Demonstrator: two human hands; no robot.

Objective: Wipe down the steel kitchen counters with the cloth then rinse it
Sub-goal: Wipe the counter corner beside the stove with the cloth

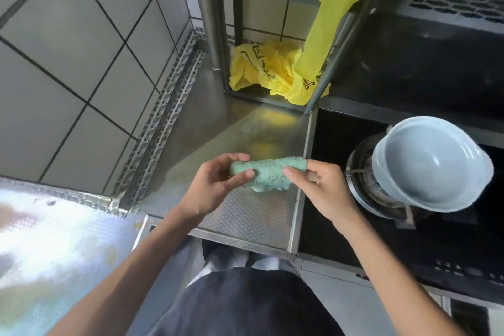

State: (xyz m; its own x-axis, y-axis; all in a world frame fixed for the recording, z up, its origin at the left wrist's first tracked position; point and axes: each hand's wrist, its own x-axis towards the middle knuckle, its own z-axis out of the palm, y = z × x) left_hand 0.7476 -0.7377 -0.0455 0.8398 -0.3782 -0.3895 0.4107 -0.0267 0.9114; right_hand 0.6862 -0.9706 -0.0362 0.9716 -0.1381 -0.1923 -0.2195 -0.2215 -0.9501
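Note:
A small green terry cloth [268, 173] is stretched between both my hands, held a little above the steel counter [245, 215]. My left hand [215, 185] pinches its left end between thumb and fingers. My right hand [319, 185] pinches its right end, close to the counter's right edge. The counter is an embossed steel sheet with a raised rim; a second steel surface [54, 248] lies lower left, bright with glare and stained.
A black cooktop [341, 226] adjoins the counter's right edge, with a grey bowl [431, 163] tilted on a steel pot. Yellow plastic bags [275, 71] lie on and hang from a steel rack behind the counter. A tiled wall [81, 63] stands at left.

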